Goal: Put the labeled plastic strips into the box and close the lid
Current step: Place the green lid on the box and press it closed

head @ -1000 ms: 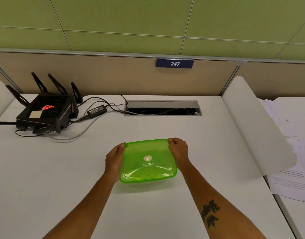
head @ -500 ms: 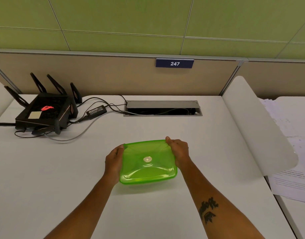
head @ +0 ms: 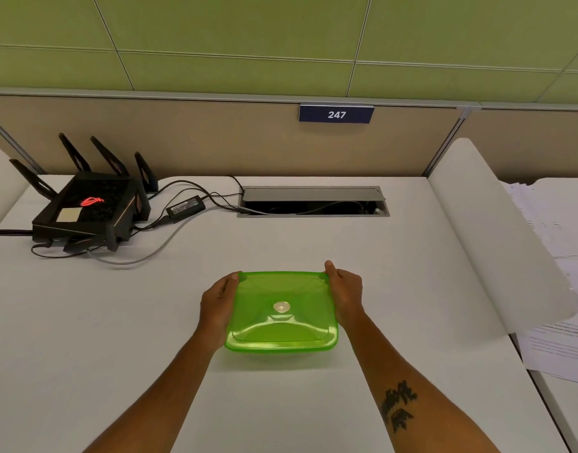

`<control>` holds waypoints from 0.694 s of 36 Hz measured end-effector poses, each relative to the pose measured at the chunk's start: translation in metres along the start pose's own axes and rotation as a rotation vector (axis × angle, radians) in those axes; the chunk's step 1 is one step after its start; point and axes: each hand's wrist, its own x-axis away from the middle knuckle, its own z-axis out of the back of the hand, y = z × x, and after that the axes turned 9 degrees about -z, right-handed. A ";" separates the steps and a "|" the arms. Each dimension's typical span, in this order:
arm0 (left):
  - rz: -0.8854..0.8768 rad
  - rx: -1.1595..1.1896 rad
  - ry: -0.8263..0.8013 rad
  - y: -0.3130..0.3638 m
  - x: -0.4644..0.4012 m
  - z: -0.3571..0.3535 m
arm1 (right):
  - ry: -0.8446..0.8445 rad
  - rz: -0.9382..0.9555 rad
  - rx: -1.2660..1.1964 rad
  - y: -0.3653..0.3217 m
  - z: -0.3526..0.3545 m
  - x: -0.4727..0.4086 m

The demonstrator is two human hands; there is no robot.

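A: State the position of the box.
B: The green box (head: 281,313) sits on the white desk (head: 313,243), near centre, lid (head: 281,292) on top.
A: State the hands.
B: Left hand (head: 218,304) grips the left edge; right hand (head: 345,294) grips the right edge, thumbs at the far corners.

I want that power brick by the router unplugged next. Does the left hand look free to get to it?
Probably yes. The white desk between the left hand and the power brick lies bare apart from a grey cable. But that hand now grips the green box and must let go first.
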 end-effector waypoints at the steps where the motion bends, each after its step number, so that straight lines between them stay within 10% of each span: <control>1: 0.000 0.000 0.003 0.000 0.000 0.000 | 0.001 0.007 0.025 0.000 -0.001 -0.001; 25: -0.021 -0.024 0.023 -0.006 -0.005 -0.002 | 0.100 0.258 0.509 -0.008 -0.013 -0.010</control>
